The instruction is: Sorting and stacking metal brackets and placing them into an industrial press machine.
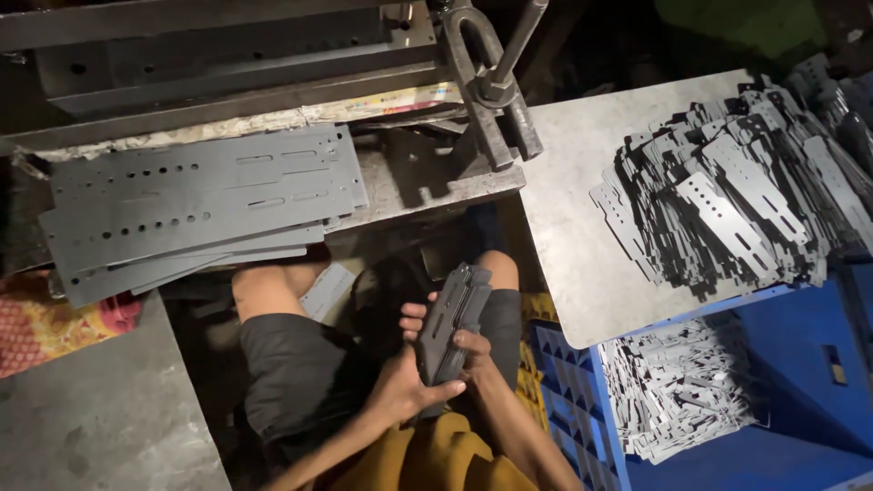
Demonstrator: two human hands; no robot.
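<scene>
Both hands are closed around a stack of dark punched metal strips (452, 323), held upright over the person's lap between the knees. The left hand (400, 386) grips the stack from below and the side, thumb lying across its lower edge; the right hand (459, 350) wraps it from behind, fingertips (414, 320) showing at the stack's left edge.

On the counter (573, 227) to the right lies a large loose heap of similar strips (727, 191) (slotted and holed, many overlapping). Just below it, a blue crate (782, 382) holds more strips (677, 382) piled in one corner.

To the upper left, long grey perforated plates (195, 200) lie stacked on the bed of a press (273, 55), fanned slightly at their lower edges. A thick metal lever (496, 82) stands beside them.
</scene>
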